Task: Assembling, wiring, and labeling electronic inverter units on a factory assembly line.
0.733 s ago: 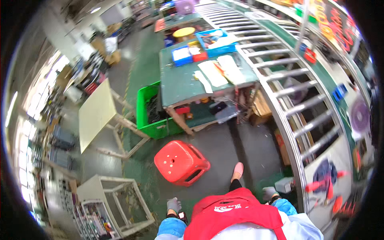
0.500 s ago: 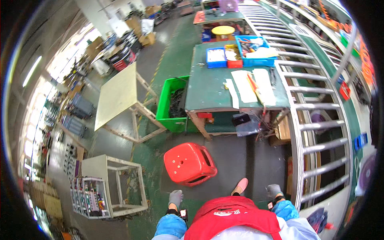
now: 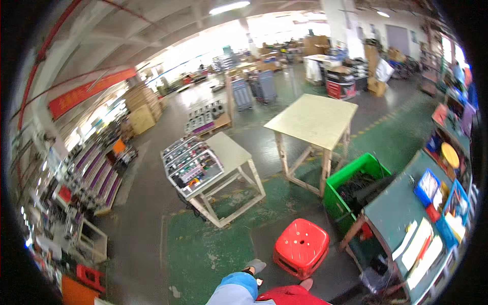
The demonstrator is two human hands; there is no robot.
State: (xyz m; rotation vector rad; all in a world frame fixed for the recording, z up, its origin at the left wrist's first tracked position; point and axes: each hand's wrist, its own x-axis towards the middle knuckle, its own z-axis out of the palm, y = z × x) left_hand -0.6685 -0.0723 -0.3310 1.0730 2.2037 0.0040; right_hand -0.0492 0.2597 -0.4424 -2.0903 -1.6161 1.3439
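Note:
My left hand (image 3: 255,266), in a grey glove with a dark band at the wrist and a blue sleeve cover (image 3: 240,282) above it, hangs low at the lower edge. Its blurred fingers look loosely apart, and nothing shows in them. My right hand is out of the picture. Nearest to me stands a red plastic stool (image 3: 302,244) with holes in its seat. Below it show the tip of a pink shoe (image 3: 306,283) and part of my red apron (image 3: 290,296).
Right of the stool is a green-topped workbench (image 3: 389,226) with blue trays (image 3: 454,229) and white sheets (image 3: 418,249). A green bin (image 3: 333,203) holds dark cables. Further off stand a pale wooden table (image 3: 315,119) and a stand carrying electronic units (image 3: 193,168).
My view has swung left and up, so the workbench and stool now sit further right. The roller conveyor and my right hand have left the picture. No thing was visibly taken up.

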